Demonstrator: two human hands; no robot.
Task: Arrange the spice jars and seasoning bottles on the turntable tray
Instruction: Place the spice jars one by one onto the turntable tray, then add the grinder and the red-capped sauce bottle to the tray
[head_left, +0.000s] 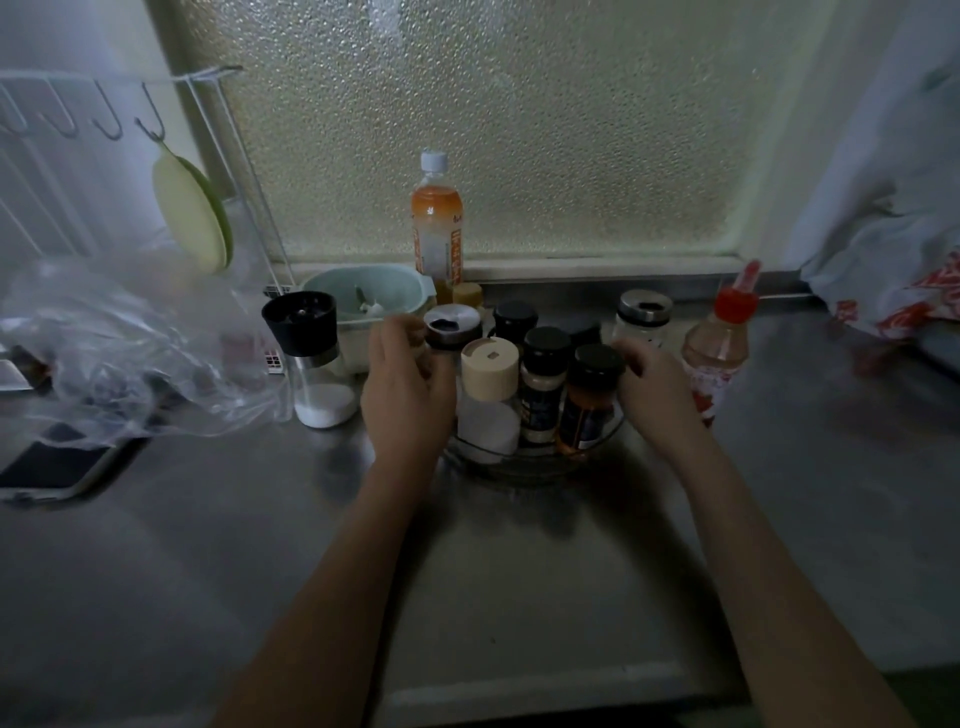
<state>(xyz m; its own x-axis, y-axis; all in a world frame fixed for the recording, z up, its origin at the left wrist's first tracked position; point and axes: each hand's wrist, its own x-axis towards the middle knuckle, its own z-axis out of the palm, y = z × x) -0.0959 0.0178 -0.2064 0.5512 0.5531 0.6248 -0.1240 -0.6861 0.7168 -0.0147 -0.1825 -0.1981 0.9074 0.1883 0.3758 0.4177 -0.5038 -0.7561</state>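
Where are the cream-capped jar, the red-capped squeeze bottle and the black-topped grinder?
cream-capped jar (490, 368), head view, on its cap.
red-capped squeeze bottle (717, 349), head view, on its shoulder.
black-topped grinder (300, 323), head view, on its black top.

dim overall | light from frosted window (498, 130) at back, backlit | tabletop (519, 571) grey, dull sheen, soft shadows toward camera | forearms dark, underexposed | plastic bag (119, 353) at left hazy, smeared | edges bowed by wide lens | fine detail soft, labels unreadable
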